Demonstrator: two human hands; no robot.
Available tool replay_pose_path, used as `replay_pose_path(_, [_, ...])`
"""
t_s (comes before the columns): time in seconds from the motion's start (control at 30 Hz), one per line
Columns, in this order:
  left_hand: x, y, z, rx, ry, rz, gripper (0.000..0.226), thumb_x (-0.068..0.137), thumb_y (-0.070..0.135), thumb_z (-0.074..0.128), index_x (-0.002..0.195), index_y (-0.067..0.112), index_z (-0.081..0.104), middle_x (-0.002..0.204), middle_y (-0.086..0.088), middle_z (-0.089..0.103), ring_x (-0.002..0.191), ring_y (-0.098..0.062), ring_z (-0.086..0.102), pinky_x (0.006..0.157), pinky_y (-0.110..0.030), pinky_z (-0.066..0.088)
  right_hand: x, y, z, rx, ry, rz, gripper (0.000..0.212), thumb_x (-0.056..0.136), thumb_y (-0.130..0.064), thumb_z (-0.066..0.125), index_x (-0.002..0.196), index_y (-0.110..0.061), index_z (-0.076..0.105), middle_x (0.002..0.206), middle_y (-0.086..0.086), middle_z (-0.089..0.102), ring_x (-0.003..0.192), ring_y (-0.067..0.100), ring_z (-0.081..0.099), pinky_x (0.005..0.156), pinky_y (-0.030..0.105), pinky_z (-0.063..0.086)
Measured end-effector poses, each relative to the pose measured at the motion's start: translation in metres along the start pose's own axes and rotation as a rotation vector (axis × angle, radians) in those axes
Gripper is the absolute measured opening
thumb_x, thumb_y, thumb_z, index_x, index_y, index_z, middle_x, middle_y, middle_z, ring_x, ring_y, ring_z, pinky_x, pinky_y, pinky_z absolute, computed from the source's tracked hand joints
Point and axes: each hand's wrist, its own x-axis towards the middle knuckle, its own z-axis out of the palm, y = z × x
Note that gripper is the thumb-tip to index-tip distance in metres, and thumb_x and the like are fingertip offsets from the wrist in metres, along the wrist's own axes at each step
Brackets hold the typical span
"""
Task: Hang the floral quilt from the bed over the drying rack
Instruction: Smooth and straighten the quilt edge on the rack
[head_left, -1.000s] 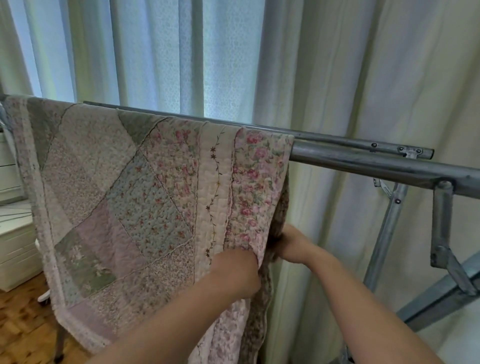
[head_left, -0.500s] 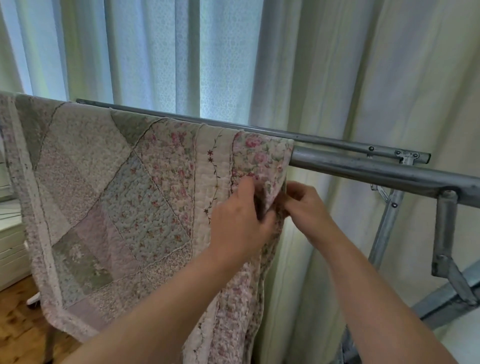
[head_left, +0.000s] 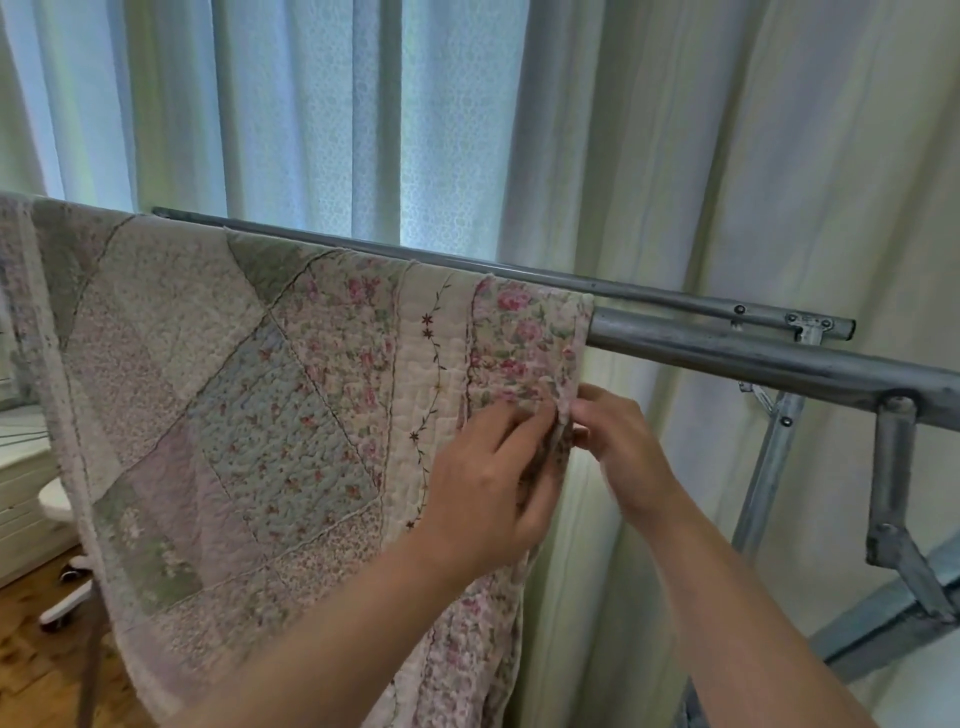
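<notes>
The fingers (head_left: 522, 423) of the left hand (head_left: 485, 499) curl onto the quilt's right-hand edge at the centre of the frame and pinch the rose-printed border from the front. Just to their right, the fingertips (head_left: 584, 413) of the right hand (head_left: 621, 452) pinch the same hem from its outer side. The two hands nearly touch, a little below the rail. Both forearms run down to the bottom edge of the frame.

The floral quilt (head_left: 234, 395) hangs over the drying rack (head_left: 753, 358), draped across its thick front rail. It fills the left and middle of the picture, and its lower part falls out of view at the bottom. It is patchwork in pale pink, green and blue prints. A cream strip stitched with a dark vine and small stars runs down beside the rose border.

To the right of the quilt the grey metal rail is bare. A thinner rail lies behind it, ending at a screwed bracket at the right. An upright leg and a hinged strut drop from the rails toward the lower right.

Pale curtains (head_left: 363, 130) fill the upper half. The lower left corner shows a wooden floor (head_left: 26, 654), a white castor base (head_left: 65, 605) and white furniture (head_left: 21, 467).
</notes>
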Motion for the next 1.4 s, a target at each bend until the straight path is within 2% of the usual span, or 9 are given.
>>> replay_pose_path(0.13, [0.01, -0.008, -0.005, 0.044, 0.047, 0.017, 0.024, 0.082, 0.011, 0.052, 0.098, 0.004, 0.069, 0.091, -0.016, 0.063, 0.082, -0.029, 0.055, 0.07, -0.04, 0.044, 0.001, 0.002, 0.011, -0.043, 0.17, -0.023, 0.013, 0.08, -0.034, 0.064, 0.081, -0.025, 0.072, 0.081, -0.001, 0.072, 0.08, 0.015, 0.065, 0.072, 0.031, 0.053])
replay_pose_path(0.3, [0.048, -0.031, -0.033, 0.168, 0.081, -0.086, 0.039, 0.08, 0.03, 0.055, 0.113, 0.009, 0.06, 0.118, -0.016, 0.056, 0.11, -0.031, 0.048, 0.095, -0.041, 0.036, 0.0, 0.007, 0.018, -0.046, 0.391, 0.03, 0.017, 0.089, -0.018, 0.056, 0.079, -0.023, 0.069, 0.08, -0.001, 0.072, 0.078, 0.017, 0.067, 0.068, 0.031, 0.054])
replay_pose_path(0.53, [0.077, -0.065, -0.06, 0.166, -0.075, -0.056, 0.045, 0.082, 0.038, 0.05, 0.117, 0.01, 0.06, 0.118, -0.013, 0.061, 0.115, -0.034, 0.05, 0.099, -0.049, 0.037, -0.003, 0.008, 0.04, -0.145, 0.442, -0.011, 0.017, 0.08, -0.04, 0.052, 0.09, -0.029, 0.061, 0.089, -0.01, 0.07, 0.085, 0.005, 0.066, 0.067, 0.017, 0.052])
replay_pose_path(0.7, [0.083, -0.095, -0.07, 0.267, -0.212, 0.046, 0.064, 0.079, 0.059, 0.048, 0.124, 0.015, 0.055, 0.122, -0.012, 0.059, 0.117, -0.032, 0.05, 0.101, -0.052, 0.031, -0.006, 0.003, 0.051, -0.196, 0.644, -0.025, 0.012, 0.091, -0.019, 0.052, 0.083, -0.026, 0.058, 0.083, -0.008, 0.065, 0.069, -0.006, 0.063, 0.055, 0.01, 0.048])
replay_pose_path(0.8, [0.086, -0.104, -0.073, 0.302, -0.262, 0.024, 0.076, 0.072, 0.07, 0.043, 0.123, 0.015, 0.054, 0.118, -0.011, 0.059, 0.113, -0.032, 0.05, 0.098, -0.051, 0.03, -0.014, -0.003, 0.066, -0.273, 0.773, -0.013, 0.007, 0.088, -0.019, 0.058, 0.092, -0.024, 0.055, 0.093, -0.002, 0.064, 0.076, -0.005, 0.061, 0.065, 0.019, 0.049])
replay_pose_path(0.9, [0.09, -0.11, -0.074, 0.317, -0.28, 0.023, 0.077, 0.069, 0.073, 0.041, 0.119, 0.015, 0.054, 0.108, -0.01, 0.06, 0.103, -0.032, 0.052, 0.092, -0.049, 0.033, -0.023, -0.01, 0.091, -0.783, 0.955, -0.274, 0.041, 0.085, -0.017, 0.063, 0.119, -0.009, 0.042, 0.116, 0.009, 0.048, 0.107, 0.015, 0.048, 0.092, 0.034, 0.042])
replay_pose_path(1.03, [0.096, -0.115, -0.078, 0.259, -0.302, 0.091, 0.073, 0.072, 0.071, 0.039, 0.119, 0.016, 0.054, 0.106, -0.009, 0.06, 0.098, -0.03, 0.052, 0.087, -0.045, 0.034, -0.001, -0.025, 0.127, -1.415, 0.733, -0.666, 0.04, 0.082, -0.011, 0.056, 0.121, -0.007, 0.046, 0.128, 0.016, 0.044, 0.124, 0.03, 0.037, 0.106, 0.043, 0.028])
replay_pose_path(1.23, [0.092, -0.157, -0.098, 0.185, -0.32, 0.111, 0.056, 0.082, 0.048, 0.046, 0.129, 0.018, 0.047, 0.123, -0.011, 0.055, 0.118, -0.032, 0.045, 0.103, -0.057, 0.024, 0.071, -0.044, 0.158, -1.648, 0.526, -0.181, 0.037, 0.088, -0.025, 0.053, 0.12, -0.007, 0.055, 0.121, 0.016, 0.059, 0.116, 0.032, 0.051, 0.102, 0.058, 0.025])
replay_pose_path(1.4, [0.088, -0.205, -0.118, 0.25, -0.289, -0.025, 0.073, 0.079, 0.066, 0.033, 0.132, 0.019, 0.045, 0.136, -0.015, 0.048, 0.131, -0.034, 0.033, 0.106, -0.058, 0.014, 0.091, -0.034, 0.175, -1.73, 0.53, -0.065, 0.046, 0.086, -0.038, 0.054, 0.125, -0.014, 0.051, 0.12, 0.016, 0.058, 0.115, 0.032, 0.05, 0.102, 0.063, 0.02])
